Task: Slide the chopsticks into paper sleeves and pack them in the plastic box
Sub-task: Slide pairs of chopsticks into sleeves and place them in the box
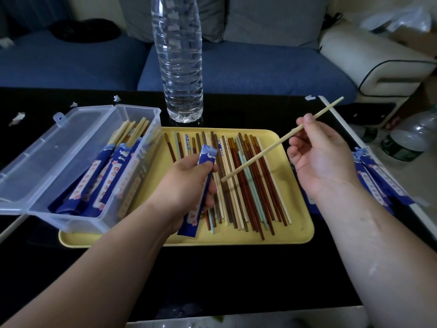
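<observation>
Chopsticks (113, 171) already sleeved sit in the open plastic box (71, 216), left; loose chopsticks (241, 181) cover the yellow tray (298, 223). Your left hand (186, 185) grips a paper sleeve (207, 155); your right hand (321, 159) pinches one pale chopstick (260, 155), tip near it. Misaimed, the tip could crumple the sleeve's mouth.

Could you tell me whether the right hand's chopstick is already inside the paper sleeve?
No, the chopstick is wholly bare, its tip short of the sleeve in the left hand.

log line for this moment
left hand: holds paper sleeve | right hand: pinches chopstick above tray | plastic box: open, partly packed
</observation>
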